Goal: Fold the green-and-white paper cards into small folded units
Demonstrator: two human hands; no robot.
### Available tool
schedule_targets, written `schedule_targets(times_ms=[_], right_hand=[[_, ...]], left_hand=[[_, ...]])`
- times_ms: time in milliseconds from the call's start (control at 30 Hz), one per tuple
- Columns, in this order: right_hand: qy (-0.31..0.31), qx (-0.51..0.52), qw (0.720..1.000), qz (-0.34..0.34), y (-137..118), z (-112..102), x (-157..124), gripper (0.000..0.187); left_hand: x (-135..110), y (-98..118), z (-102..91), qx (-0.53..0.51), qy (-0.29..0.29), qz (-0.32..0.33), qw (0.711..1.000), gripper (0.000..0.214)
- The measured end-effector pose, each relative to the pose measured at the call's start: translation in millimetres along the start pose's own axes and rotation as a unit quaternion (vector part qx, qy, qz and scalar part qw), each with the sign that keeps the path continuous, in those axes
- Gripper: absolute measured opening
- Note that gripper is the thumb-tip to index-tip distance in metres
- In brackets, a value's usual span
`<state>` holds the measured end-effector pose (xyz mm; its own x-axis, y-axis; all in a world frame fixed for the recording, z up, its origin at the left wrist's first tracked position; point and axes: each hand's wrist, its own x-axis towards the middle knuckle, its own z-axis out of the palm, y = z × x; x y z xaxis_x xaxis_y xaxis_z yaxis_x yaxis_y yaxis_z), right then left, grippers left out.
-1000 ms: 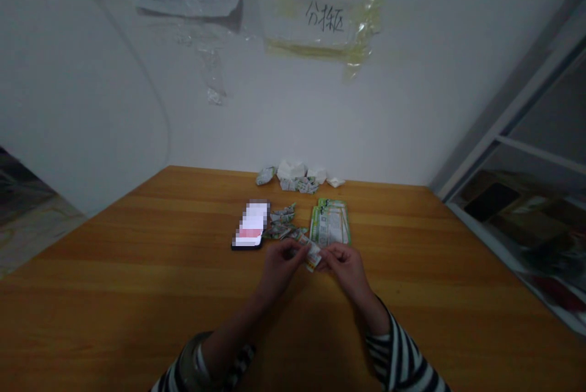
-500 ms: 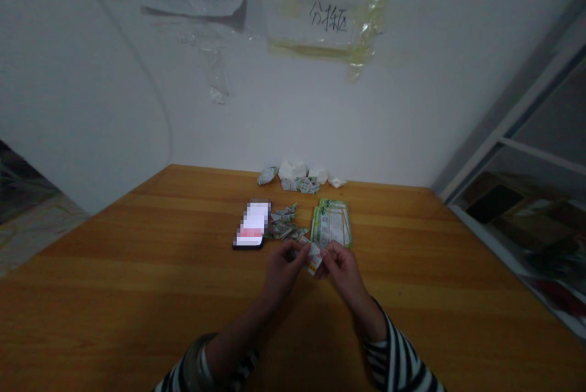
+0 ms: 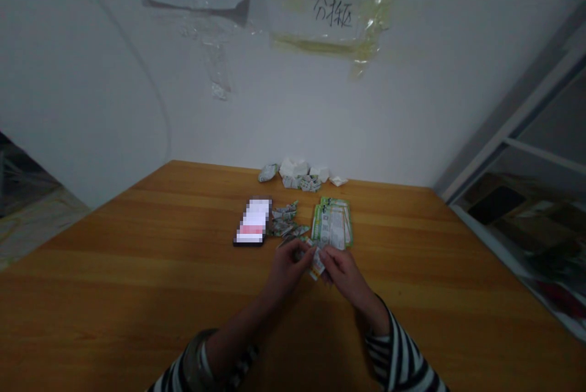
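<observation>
White-and-green printed paper strip (image 3: 317, 265), creased, held above wooden table (image 3: 137, 294) between left hand (image 3: 287, 271) and right hand (image 3: 345, 278). Fingers of both hands closed, pinching strip's edges; hands angled inward, nearly meeting. Green-edged printed sheets (image 3: 332, 226) lie just beyond; folded paper scraps (image 3: 284, 221) sit beside smartphone (image 3: 251, 223).

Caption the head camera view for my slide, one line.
Left hand and right hand hold a small printed paper strip above a wooden table, beside green-edged printed cards.
</observation>
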<state>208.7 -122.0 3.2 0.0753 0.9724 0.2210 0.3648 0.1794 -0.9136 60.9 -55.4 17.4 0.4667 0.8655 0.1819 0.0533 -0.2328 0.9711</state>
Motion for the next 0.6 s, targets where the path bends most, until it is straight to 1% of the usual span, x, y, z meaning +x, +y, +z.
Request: schedule_targets(times_ms=[167,233,300,433,533,600], right_hand=[[0.033,0.019,0.999,0.016,-2,4,0,0.045],[0.033,0.039,0.998,0.025,-2,5,0,0.045],[0.019,0.059,0.997,0.036,0,6,0,0.045],[-0.027,0.073,0.996,0.047,2,4,0,0.045],[-0.019,0.067,0.997,0.034,1,1,0,0.047],[-0.015,0.071,0.997,0.028,0,1,0,0.046]], left_hand=[[-1,-1,1.0,-0.013,-0.005,-0.001,1.000,0.027],[0,-4,1.5,-0.034,0.000,-0.004,0.999,0.023],[-1,-7,2.8,-0.077,0.003,-0.010,0.997,0.022],[-3,-9,6.8,-0.146,-0.016,-0.013,0.989,0.038],[-2,-6,7.2,-0.172,-0.021,-0.020,0.985,0.044],[1,-5,4.6,-0.183,-0.039,-0.048,0.981,0.047]])
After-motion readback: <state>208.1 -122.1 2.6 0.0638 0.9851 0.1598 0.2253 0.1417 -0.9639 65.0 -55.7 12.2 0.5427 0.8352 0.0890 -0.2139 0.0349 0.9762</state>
